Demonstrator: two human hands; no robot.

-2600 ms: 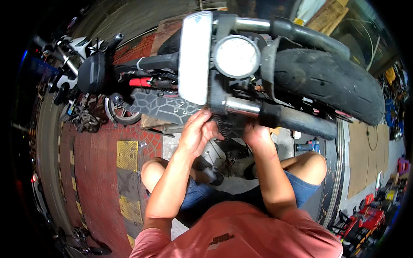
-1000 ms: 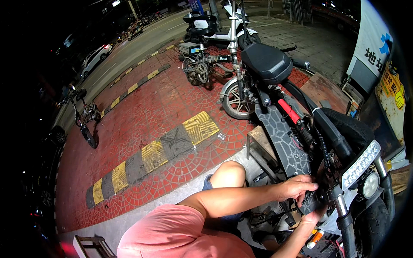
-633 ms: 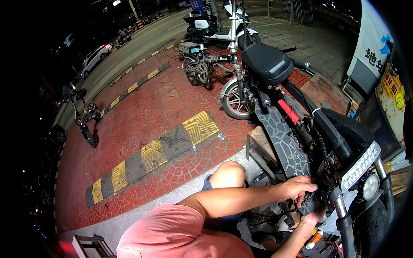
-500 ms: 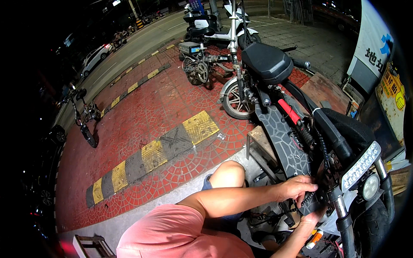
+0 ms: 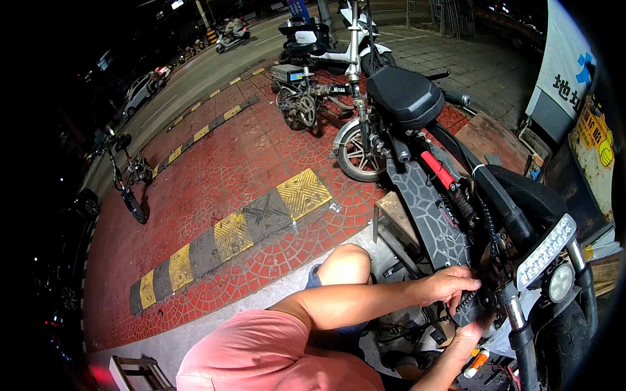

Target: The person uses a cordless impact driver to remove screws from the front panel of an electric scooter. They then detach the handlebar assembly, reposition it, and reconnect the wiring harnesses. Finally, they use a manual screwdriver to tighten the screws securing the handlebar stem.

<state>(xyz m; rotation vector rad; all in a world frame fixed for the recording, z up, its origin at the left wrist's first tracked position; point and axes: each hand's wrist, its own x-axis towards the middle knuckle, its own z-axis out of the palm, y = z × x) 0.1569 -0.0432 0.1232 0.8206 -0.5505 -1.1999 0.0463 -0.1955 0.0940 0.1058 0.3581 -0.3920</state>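
Note:
My left hand (image 5: 448, 285) rests at the front end of an electric scooter's patterned deck (image 5: 427, 208). Its thumb points to the right and its fingers curl down beside a ribbed black cable (image 5: 465, 301); what they pinch is hidden. Lower down, my right hand (image 5: 474, 330) reaches up against the underside of the deck's front end, its fingers mostly out of sight. Right of both hands are the scooter's fork tube (image 5: 518, 319) and white LED light panel (image 5: 546, 253). A red shock absorber (image 5: 438, 171) and a black seat (image 5: 404, 96) lie farther back.
A wooden stool (image 5: 396, 218) stands under the deck. An orange-and-white tube (image 5: 476, 363) and loose cables (image 5: 398, 331) lie below my hands. A yellow-black speed bump (image 5: 235, 231) crosses the red paving. Parked bikes include a folding one (image 5: 130, 176); a small stool (image 5: 140, 373) stands lower left.
My hands look almost unmoved, in the same place at the deck's front end. On the far road, a scooter with riders has come into view and another rider now passes the white car.

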